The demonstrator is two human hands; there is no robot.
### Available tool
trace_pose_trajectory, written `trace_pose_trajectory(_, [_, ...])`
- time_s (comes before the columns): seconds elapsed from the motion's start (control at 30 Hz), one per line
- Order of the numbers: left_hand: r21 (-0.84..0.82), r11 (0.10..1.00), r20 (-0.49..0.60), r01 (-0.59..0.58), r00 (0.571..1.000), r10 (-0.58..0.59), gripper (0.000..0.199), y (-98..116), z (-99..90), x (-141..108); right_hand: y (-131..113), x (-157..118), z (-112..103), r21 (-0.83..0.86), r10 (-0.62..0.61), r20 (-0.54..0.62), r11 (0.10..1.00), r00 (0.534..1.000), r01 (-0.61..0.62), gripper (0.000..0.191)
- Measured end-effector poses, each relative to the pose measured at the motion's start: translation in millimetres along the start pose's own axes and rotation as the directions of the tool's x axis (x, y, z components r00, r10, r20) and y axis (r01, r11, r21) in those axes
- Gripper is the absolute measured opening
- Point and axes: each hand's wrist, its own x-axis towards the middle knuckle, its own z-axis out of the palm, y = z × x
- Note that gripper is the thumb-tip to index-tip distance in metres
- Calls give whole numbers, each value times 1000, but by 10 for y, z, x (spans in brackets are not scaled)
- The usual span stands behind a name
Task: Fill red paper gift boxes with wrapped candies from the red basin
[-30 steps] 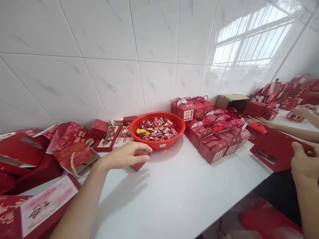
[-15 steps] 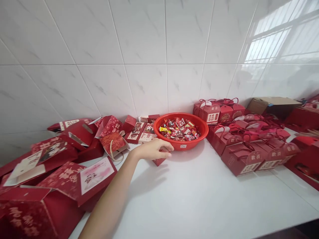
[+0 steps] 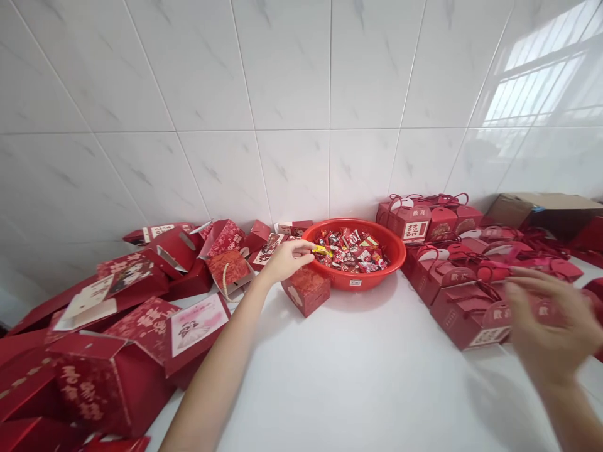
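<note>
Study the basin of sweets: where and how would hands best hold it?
I'd grip the red basin by opposite sides of its rim, coming from the front, fingers underneath, thumbs on top. The rim flares beyond the tapering body, and it sits upright, so a level lift should keep the sweets in.

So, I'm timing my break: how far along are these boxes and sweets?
The closed, corded boxes on the right look done, contents hidden. The left hand is at the rim of the bowl; the right hand is blurred, nothing clearly held. Apparently left: sweets in the bowl and open boxes on the left.
</note>
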Motion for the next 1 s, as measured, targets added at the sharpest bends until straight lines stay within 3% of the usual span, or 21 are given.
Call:
trace_pose_trajectory(0.07, [-15,997,-128,82,988,-83,27,-149,-53,61,-281,-152,295,140,-88,189,988,978,62,3])
trace_pose_trajectory(0.17, [8,985,-237,170,958,-164,25,-321,-145,96,-646,-413,623,338,-197,469,941,861,31,7])
trace_pose_trajectory(0.23, [22,980,-262,200,947,-187,25,-392,-201,81,-783,-606,759,405,-249,554,914,794,4,9])
trace_pose_trajectory(0.47, [76,966,-233,249,946,-226,34,-421,-352,27,-739,-1137,778,413,-253,736,903,628,-121,13])
trace_pose_trajectory(0.6, [127,951,-167,281,951,-259,34,-272,-539,98,-705,-1195,745,404,-215,777,891,592,-207,14])
trace_pose_trajectory(0.73, [227,911,-69,345,939,-338,28,-4,-846,211,-728,-1198,743,413,-212,798,874,564,-256,14])
trace_pose_trajectory(0.8, [466,801,98,375,878,-468,26,145,-981,244,-737,-1199,732,416,-213,805,868,554,-271,14])
trace_pose_trajectory(0.87, [644,676,198,358,775,-600,25,277,-1064,225,-743,-1192,717,415,-207,806,866,555,-279,14])
trace_pose_trajectory(1.0, [787,497,226,365,580,-782,36,396,-1114,-11,-759,-1159,692,411,-200,810,865,552,-289,14])
